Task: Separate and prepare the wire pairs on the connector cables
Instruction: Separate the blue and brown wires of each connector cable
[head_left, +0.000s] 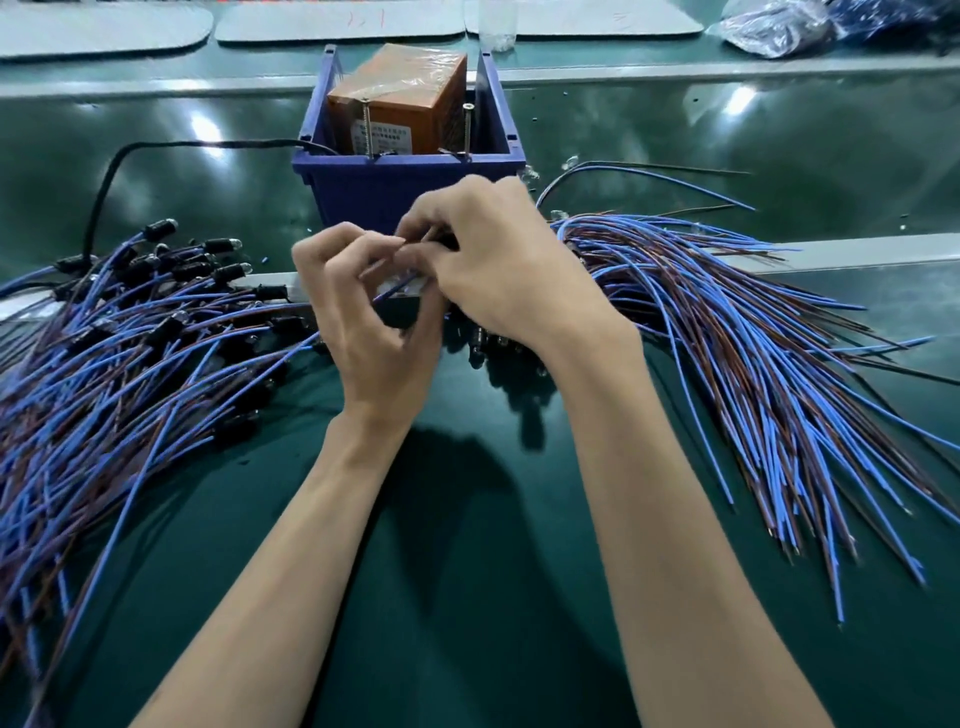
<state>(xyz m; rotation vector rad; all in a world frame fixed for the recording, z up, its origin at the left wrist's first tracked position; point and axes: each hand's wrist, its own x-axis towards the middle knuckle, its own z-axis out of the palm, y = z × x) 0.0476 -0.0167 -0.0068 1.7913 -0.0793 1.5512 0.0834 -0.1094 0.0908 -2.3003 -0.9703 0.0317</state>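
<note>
Left hand (374, 317) and right hand (498, 260) pinch one connector cable (396, 290) over the worktop (483, 597) centre, seemingly parting its pair; next, spread both wires.

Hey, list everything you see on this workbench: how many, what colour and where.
Green work surface: one, dark green, under everything.
Blue plastic bin: one, centre back.
Film-wrapped orange box: one, inside the bin.
Black cable: one, running left from the bin.
Blue-and-brown wire pairs with black connectors: many, heaped left.
Blue-and-brown wire pairs: many, fanned right.
Grey mats: three, far edge.
Clear plastic bag: one, far right corner.
Held blue wire: one, between both hands.
Left hand: pinches that wire.
Right hand: pinches it too.
</note>
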